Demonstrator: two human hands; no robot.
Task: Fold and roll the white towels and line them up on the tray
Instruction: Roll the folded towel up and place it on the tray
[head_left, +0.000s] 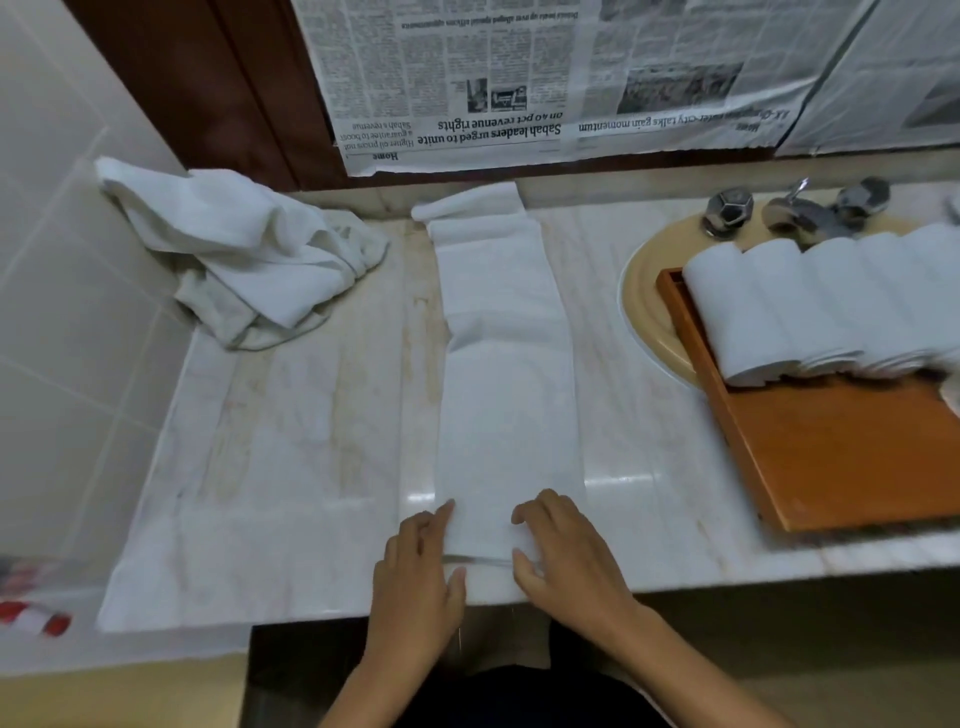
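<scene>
A white towel (506, 389), folded into a long narrow strip, lies flat on the marble counter (291, 467) and runs from the back wall to the front edge. My left hand (421, 561) holds its near left corner between fingers and thumb. My right hand (561, 551) curls over the near right corner, thumb at the towel's end. Several rolled white towels (779, 312) lie side by side at the far end of a wooden tray (841, 457) on the right. A heap of loose white towels (249, 260) sits at the back left.
The tray rests over a beige sink (639, 312) with a chrome tap (795, 208) behind it. Newspaper (519, 78) covers the wall above the counter. Tiled wall bounds the left side. A red-and-white object (31, 616) lies low at the far left.
</scene>
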